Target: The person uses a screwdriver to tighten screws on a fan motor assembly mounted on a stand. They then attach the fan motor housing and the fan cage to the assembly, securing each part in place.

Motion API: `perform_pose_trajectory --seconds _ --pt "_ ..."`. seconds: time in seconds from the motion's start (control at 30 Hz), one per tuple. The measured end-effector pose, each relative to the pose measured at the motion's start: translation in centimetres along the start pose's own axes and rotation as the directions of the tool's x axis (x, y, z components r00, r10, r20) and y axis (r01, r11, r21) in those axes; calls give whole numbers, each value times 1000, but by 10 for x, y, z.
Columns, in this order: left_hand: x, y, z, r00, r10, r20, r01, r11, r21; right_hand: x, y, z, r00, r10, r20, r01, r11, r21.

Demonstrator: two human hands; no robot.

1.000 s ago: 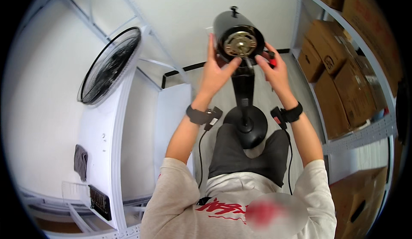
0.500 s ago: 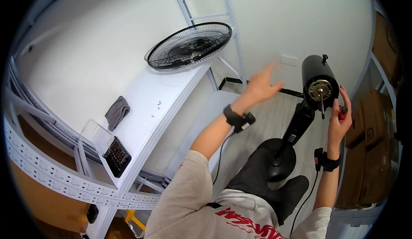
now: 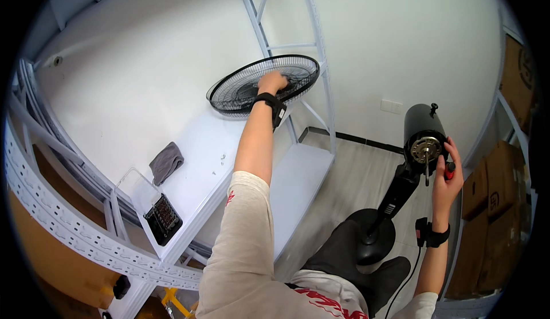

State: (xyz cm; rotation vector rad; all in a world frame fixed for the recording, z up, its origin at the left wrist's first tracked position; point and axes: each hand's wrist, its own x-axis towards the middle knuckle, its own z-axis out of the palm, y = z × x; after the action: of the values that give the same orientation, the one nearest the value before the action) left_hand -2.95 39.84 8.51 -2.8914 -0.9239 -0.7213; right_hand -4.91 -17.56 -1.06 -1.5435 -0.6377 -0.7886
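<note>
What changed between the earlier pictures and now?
The left hand let go of the fan motor and reached out to the fan grille on the white shelf, now resting on it. The right hand stays on the motor.

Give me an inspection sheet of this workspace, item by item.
Surface: white shelf top, on a white metal rack.
Job's things: round black fan grille at the far end of the shelf; black stand fan's motor head, grille off, shaft bared, on a pole with a round base on the floor.
Clutter: grey cloth, clear-lidded case of bits, a few tiny bits near the cloth.
Hands: left hand rests on the grille; right hand at the motor head, with a red-handled tool.
Cables: black lead hangs from the right wristband.
Surroundings: white wall, grey floor, cardboard boxes on the right-hand rack.
</note>
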Motion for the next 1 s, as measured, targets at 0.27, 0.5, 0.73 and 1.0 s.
perform_pose_trajectory --seconds 0.27,0.5,0.73,1.0 --pt "5 0 20 946 -49 321 97 986 -136 0 4 -8 1000 10 10 -10 1000 -22" --pt "-5 2 21 984 -43 173 58 995 -87 0 6 -7 999 22 26 -21 999 -26" --pt "-17 9 23 981 -102 164 113 992 -62 3 11 -8 998 56 24 -57 998 21" --pt "-37 28 1 963 -257 80 247 961 121 2 11 -11 996 71 50 -72 997 19"
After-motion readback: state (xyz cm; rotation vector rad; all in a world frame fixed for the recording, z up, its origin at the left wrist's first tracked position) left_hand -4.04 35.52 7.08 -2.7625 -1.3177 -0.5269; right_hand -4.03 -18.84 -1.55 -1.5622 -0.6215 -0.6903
